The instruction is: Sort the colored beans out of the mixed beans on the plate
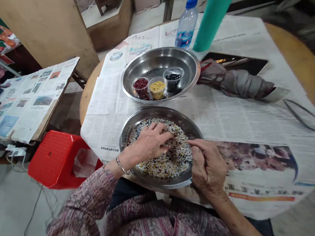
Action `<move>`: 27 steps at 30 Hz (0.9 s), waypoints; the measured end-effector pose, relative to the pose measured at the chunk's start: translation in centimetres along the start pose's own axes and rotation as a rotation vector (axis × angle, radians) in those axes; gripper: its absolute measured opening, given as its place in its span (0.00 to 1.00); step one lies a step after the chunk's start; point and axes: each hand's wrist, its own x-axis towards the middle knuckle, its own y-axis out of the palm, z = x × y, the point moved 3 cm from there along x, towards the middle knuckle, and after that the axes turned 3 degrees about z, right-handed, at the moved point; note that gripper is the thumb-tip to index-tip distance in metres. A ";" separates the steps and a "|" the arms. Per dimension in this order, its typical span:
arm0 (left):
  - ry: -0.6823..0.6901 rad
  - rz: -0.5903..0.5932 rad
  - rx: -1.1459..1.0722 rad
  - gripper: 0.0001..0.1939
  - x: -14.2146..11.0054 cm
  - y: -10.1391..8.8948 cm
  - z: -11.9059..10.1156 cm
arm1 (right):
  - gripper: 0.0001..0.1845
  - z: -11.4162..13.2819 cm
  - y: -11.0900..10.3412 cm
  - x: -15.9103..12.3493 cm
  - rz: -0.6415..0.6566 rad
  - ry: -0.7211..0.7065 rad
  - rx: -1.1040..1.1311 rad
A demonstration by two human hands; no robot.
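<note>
Newspaper (229, 117) covers the tabletop (309, 66) under the grain bowl (127, 131), where the left hand (154, 139) spreads its grip on mixed grains (152, 165) inside and the right hand (209, 166) curls narrow at its right rim, any hold unclear, picking-through seemingly underway and demanding delicacy next.

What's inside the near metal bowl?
Mixed white, yellow and dark grains, with the left hand touching them. The floor under the grains and whatever that hand covers can't be seen.
</note>
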 end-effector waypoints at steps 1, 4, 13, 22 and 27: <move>-0.003 -0.005 -0.002 0.10 -0.3 0.1 0.3 | 0.10 0.0 0.0 0.0 -0.002 -0.008 0.003; -0.027 -0.066 -0.047 0.12 -2.2 0.3 0.8 | 0.10 0.0 0.0 0.0 -0.004 -0.016 0.005; 0.044 -0.504 -0.109 0.06 -9.0 0.4 1.8 | 0.09 -0.2 0.0 -0.3 0.024 0.016 -0.041; 0.060 -0.786 -0.216 0.12 -9.8 2.9 2.4 | 0.05 0.8 -0.5 1.2 0.305 -0.173 -0.175; 0.061 -0.817 -0.286 0.05 -9.8 2.9 2.5 | 0.07 3.6 -0.3 1.4 0.838 -0.302 -0.057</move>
